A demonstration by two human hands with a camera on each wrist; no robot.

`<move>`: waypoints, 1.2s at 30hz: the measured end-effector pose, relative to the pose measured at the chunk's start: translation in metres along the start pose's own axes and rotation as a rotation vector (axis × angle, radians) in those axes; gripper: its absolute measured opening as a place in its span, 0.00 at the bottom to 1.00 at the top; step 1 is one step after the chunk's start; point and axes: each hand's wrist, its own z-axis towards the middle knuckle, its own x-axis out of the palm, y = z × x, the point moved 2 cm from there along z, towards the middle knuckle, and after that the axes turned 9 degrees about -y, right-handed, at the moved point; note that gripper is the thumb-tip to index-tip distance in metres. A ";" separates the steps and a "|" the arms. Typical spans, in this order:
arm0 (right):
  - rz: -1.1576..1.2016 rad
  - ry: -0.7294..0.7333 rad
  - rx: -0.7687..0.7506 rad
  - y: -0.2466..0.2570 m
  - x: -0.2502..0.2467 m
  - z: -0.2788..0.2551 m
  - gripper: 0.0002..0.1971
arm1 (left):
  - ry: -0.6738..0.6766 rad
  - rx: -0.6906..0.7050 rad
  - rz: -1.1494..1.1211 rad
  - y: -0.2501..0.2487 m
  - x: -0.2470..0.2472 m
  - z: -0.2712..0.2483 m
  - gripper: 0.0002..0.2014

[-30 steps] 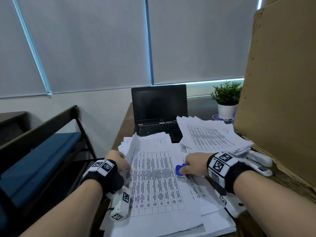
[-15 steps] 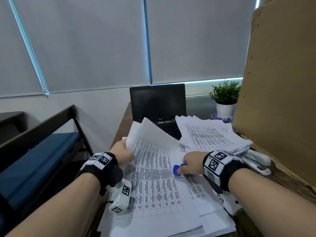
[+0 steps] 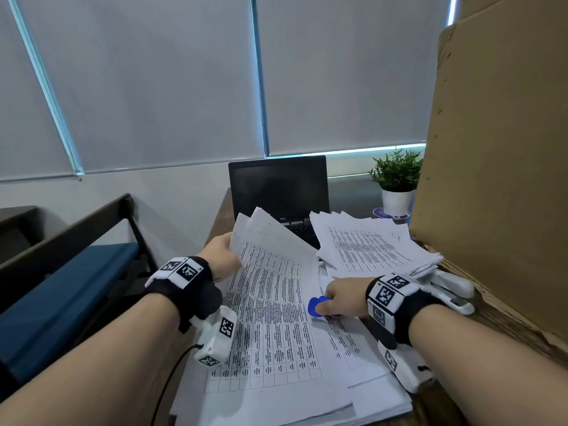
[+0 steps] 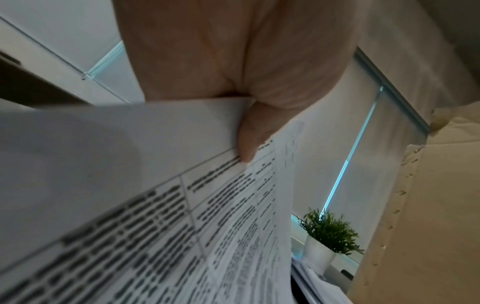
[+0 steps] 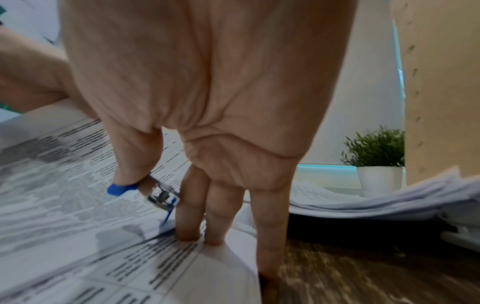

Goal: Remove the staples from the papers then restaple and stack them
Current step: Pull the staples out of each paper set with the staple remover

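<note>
Head view, near to far: loose printed sheets spread on desk. Right hand pinching blue staple remover, other fingers pressing down on sheets. Left hand gripping lifted papers by left edge. Farther right, paper stack over white stapler. Beyond, laptop and plant.

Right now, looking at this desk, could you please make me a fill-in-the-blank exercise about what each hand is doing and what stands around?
1. The left hand lifts the ____ edge of the printed sheets.
2. The right hand holds a ____ staple remover.
3. Behind the papers stands an open ____ with a dark screen.
4. The white stapler lies right of the ____ hand.

Missing words: left; blue; laptop; right
</note>
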 end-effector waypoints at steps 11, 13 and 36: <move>0.439 -0.559 -0.167 0.052 -0.054 -0.036 0.13 | 0.058 0.019 -0.231 -0.023 -0.022 -0.039 0.12; 0.362 -0.671 -0.219 0.066 -0.069 -0.045 0.12 | 0.041 0.030 -0.286 -0.029 -0.027 -0.046 0.14; -0.030 -0.927 -0.338 0.101 -0.090 -0.084 0.08 | 0.083 0.017 -0.394 -0.060 -0.036 -0.089 0.12</move>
